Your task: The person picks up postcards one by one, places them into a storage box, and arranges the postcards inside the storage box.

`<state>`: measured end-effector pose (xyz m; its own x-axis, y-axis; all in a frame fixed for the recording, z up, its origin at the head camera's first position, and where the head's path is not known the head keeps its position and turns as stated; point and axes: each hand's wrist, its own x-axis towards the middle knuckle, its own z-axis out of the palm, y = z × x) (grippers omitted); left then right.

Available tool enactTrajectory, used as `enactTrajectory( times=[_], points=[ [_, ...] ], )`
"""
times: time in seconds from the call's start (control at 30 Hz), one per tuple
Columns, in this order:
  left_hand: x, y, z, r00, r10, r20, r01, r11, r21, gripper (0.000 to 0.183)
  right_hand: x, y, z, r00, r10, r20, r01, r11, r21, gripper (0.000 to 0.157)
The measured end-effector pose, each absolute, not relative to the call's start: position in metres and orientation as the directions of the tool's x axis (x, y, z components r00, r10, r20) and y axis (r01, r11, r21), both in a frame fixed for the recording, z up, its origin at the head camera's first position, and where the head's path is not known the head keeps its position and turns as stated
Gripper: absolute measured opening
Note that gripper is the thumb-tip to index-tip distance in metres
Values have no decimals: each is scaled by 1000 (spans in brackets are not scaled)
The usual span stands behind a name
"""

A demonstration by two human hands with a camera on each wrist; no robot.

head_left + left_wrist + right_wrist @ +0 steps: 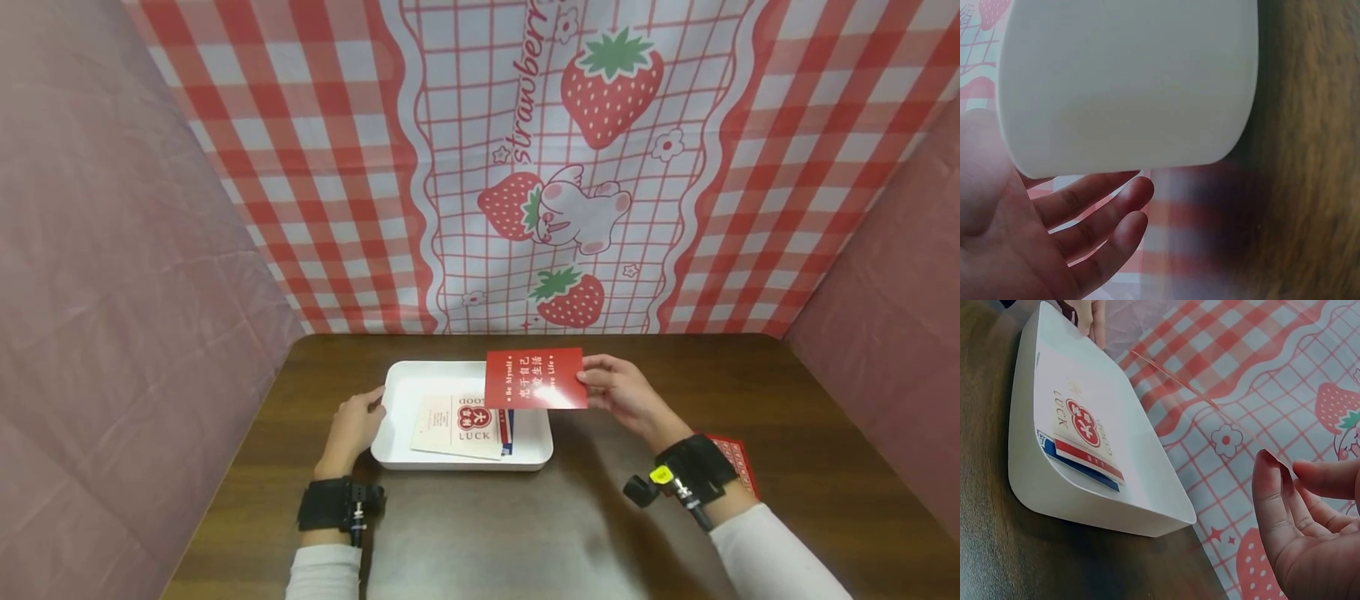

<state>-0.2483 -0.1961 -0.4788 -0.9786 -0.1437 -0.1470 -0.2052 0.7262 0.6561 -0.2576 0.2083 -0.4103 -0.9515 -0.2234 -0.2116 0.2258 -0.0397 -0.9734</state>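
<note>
A red card (534, 379) with white lettering is pinched at its right edge by my right hand (622, 392), above the right part of a white tray (461, 463). Seen from the right wrist, the card shows edge-on as a thin line, its corner between thumb and fingertips. Inside the tray lies a cream card (442, 427) printed with a red emblem and "GOOD LUCK". Beneath it, a blue and red card (1079, 464) sticks out. My left hand (352, 429) holds the tray's left rim; in the left wrist view its lower fingers (1110, 244) are loosely bent below the tray wall.
On the brown table (480, 542), a red printed card (738, 458) lies partly hidden behind my right wrist. A strawberry-patterned checked cloth (570, 200) hangs at the table's back edge, and pink cloth hangs on both sides.
</note>
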Motion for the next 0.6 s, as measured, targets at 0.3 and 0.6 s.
enactTrajectory(
  times=[0.3, 0.6],
  points=[
    [-247, -194, -481, -984, -137, -114, -179, 743, 645, 46, -259, 194, -414, -953, -187, -239, 245, -8, -970, 37],
    [-247, -195, -478, -985, -140, -103, -173, 740, 650, 46, -266, 171, -419, -951, -192, -244, 246, 12, -969, 38]
  ],
)
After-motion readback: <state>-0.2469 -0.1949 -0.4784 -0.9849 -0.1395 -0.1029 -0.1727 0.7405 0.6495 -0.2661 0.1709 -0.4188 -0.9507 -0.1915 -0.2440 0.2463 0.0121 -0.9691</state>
